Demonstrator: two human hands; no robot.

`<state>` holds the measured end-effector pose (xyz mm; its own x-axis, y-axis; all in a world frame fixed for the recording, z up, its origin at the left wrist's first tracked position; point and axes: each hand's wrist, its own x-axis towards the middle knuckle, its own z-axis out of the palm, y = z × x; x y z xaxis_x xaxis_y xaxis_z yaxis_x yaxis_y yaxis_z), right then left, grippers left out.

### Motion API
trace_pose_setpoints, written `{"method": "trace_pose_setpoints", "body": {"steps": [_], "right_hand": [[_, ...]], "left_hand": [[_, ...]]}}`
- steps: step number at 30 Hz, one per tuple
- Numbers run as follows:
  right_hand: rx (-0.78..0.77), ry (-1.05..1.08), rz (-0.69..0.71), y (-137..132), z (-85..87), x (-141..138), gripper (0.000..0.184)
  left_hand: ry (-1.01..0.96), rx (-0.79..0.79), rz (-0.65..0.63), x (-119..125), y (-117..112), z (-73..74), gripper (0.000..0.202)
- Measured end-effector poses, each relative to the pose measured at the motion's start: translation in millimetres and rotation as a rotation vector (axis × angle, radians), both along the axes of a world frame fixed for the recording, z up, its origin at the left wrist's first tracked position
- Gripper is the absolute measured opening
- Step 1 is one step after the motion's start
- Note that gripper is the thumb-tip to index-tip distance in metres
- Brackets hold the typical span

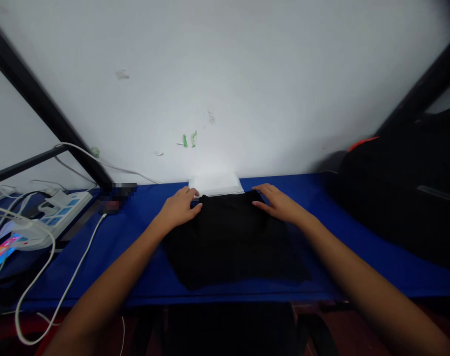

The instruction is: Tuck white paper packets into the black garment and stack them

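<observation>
So both your hands are down on the black garment point(232, 247), which sits folded in the middle of the blue surface point(136, 237), w/ its near edge close to the front of the surface.

Your left hand point(180, 205) is on the far-left corner of it, palm down, fingers mostly straight and close together, tips right at the back edge and thumb resting on the fabric. It looks relaxed and flat, not clenched. Your right hand point(279, 202) does the same on the far-right corner: palm down, fingers spread a bit and pointing inward toward the left one. Neither hand is wrapped around anything, they're just pressing on the fabric. Can't tell if any fingertip is hooked under the edge tbh, the fabric's too dark.

Just behind the garment, up against the wall point(225, 74), there's a folded white cloth point(216, 184). Your left fingertips are just beside its near-left corner, maybe touching, hard to say.

Other stuff: a white power strip point(64, 210) off to the left w/ a white cable point(76, 267) looping down past the front edge, a phone point(0, 252) w/ its screen lit at far left, and a big black bag point(406, 198) on the right end of the surface, well apart from your hands.
</observation>
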<state>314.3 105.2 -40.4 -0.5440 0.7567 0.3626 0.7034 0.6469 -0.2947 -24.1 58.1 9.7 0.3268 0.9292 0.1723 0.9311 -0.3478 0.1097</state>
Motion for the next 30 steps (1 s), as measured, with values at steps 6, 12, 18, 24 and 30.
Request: {"method": "trace_pose_setpoints", "body": {"steps": [6, 12, 18, 24, 30], "right_hand": [[0.066, -0.098, 0.064, 7, -8.0, -6, 0.035], [0.144, -0.045, 0.038, 5, 3.9, -5, 0.019], [-0.031, 0.108, 0.101, -12, 29.6, 18, 0.009], [-0.564, -0.081, 0.089, -43, 58.3, 24, 0.022], [-0.528, -0.122, 0.063, -42, 52.1, 9, 0.035]], "left_hand": [[0.154, 0.085, -0.154, 21, 27, -26.0, 0.030], [0.073, 0.143, -0.163, 20, 27, -26.0, 0.009], [-0.154, 0.146, -0.286, 20, 0, -8.6, 0.010], [-0.172, -0.197, -0.579, 13, -51, 4.4, 0.009], [-0.252, 0.131, 0.005, -34, -23, -20.0, 0.031]]}}
